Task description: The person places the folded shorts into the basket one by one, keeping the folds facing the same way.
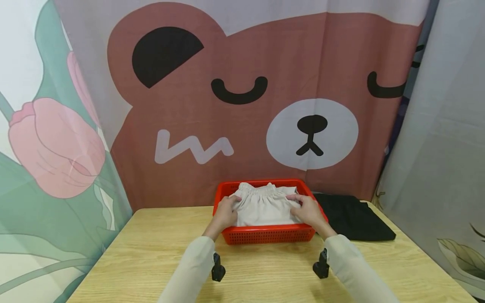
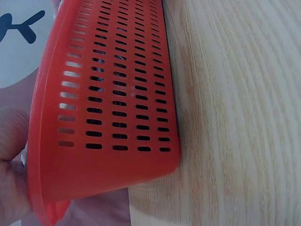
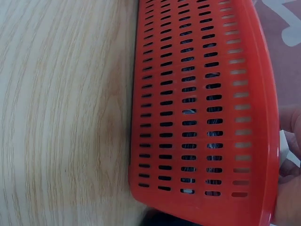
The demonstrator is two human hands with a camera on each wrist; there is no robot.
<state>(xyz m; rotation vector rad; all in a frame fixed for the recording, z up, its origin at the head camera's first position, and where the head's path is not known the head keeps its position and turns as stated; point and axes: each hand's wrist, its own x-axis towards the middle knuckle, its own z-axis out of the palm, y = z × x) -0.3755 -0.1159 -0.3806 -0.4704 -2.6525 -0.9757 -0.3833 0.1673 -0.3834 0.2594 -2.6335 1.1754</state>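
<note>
A white garment with a gathered elastic waistband lies spread across the top of a red plastic basket, waistband toward the back. My left hand holds its left edge, with thumb and fingers at the cloth just inside the rim. On the opposite side my right hand pinches the right edge between thumb and fingers. Each wrist view looks mostly at the slotted basket wall, with only part of the left hand and right hand showing beyond the rim. Dark material shows through the slots.
A folded black cloth item lies on the wooden table, right of the basket and close against it. Behind the table hangs a curtain printed with a bear. Another printed curtain hangs along the right side.
</note>
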